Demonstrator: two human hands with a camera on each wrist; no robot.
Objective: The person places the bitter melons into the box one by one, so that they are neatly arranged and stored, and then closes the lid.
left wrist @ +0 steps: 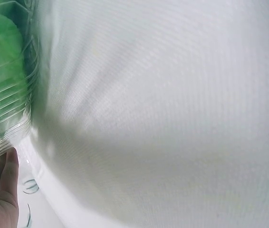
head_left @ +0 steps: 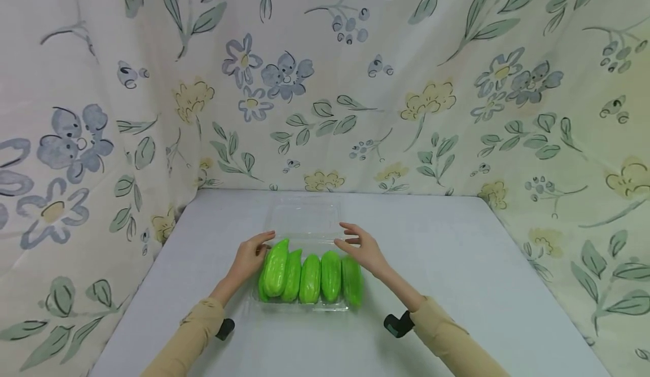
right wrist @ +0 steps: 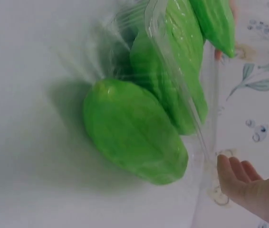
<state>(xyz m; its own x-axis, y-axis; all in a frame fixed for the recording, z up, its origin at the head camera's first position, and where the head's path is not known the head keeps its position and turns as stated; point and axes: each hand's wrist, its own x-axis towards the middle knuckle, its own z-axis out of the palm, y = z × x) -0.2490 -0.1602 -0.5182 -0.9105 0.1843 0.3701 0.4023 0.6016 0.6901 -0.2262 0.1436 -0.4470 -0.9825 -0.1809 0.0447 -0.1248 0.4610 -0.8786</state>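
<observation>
A clear plastic clamshell box (head_left: 284, 307) holds several bright green gourds (head_left: 310, 280), ridged and cucumber-like. At its left end one gourd (head_left: 276, 270) lies on top of another. The rightmost gourd (right wrist: 134, 133) lies on the table, outside the box's right wall. My left hand (head_left: 251, 257) is at the box's back left corner; in the left wrist view its straight fingers (left wrist: 10, 175) reach the ribbed wall, perhaps touching it. Near the back right corner, my right hand (head_left: 367, 253) holds nothing, fingers spread and apart from the loose gourd.
The box's transparent lid (head_left: 304, 219) lies folded back behind it. A white cloth covers the table (head_left: 431, 241). Floral curtains (head_left: 325, 83) stand along the back and both sides. Dark wrist cameras (head_left: 398, 325) sit beneath the forearms.
</observation>
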